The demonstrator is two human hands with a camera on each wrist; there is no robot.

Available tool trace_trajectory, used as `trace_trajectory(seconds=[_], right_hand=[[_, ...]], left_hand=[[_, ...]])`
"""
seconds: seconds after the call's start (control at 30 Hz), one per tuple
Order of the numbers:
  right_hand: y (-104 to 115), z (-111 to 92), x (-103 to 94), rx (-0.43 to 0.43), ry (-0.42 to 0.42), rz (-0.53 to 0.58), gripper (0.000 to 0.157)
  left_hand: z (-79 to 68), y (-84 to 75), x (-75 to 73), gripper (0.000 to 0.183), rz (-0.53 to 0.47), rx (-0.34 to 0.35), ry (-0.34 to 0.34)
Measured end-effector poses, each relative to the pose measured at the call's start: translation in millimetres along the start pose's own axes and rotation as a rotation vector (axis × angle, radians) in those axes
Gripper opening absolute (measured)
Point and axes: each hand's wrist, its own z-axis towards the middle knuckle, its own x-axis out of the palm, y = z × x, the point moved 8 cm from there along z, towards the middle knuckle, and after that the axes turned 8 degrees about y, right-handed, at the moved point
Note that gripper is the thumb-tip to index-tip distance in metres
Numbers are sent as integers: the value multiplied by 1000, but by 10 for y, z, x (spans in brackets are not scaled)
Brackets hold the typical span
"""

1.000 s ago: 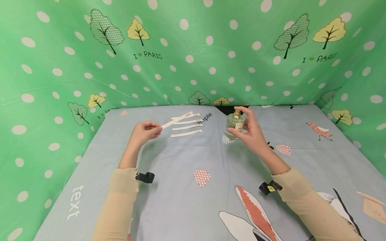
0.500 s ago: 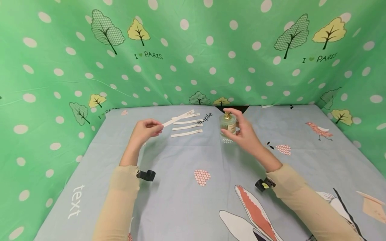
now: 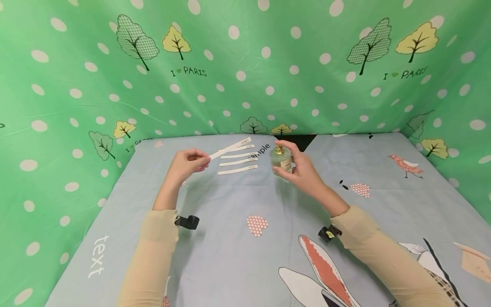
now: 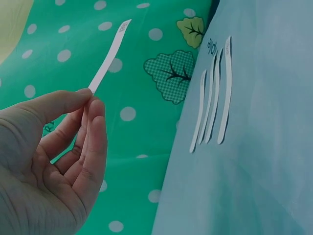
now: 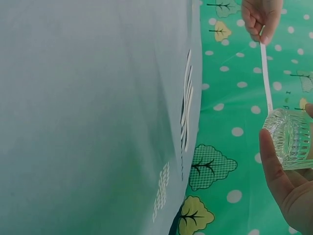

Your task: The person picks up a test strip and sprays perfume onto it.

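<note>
Between thumb and fingertips, my left hand (image 3: 189, 164) pinches one end of a white paper scent strip (image 4: 108, 58). The strip slants up to the right, its printed end pointing toward the bottle. My right hand (image 3: 301, 168) grips a ribbed clear glass perfume bottle (image 3: 281, 160) with a gold spray neck, held upright above the cloth. One finger lies on top of the sprayer, and the thumb is at the lower side. In the right wrist view the glass bottle (image 5: 291, 138) shows its ribbed base, and the strip's far end overlaps its edge.
Several more white paper strips (image 3: 238, 163) lie in a row on the grey-blue printed cloth (image 3: 222, 256), between and beyond the hands. A green dotted curtain (image 3: 245, 55) hangs behind the table's far edge. Black cameras are strapped at both wrists.
My right hand has carried the perfume bottle left, closer to the strip. My left hand has shifted slightly up and right with the strip. The strips on the cloth have not moved.
</note>
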Motion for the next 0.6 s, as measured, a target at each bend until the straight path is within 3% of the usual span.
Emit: trace_trajectory(seconds=[0.6], right_hand=[[-4, 0, 43, -27, -9, -71, 67]], left_hand=[[47, -119, 131, 28, 24, 33, 8]])
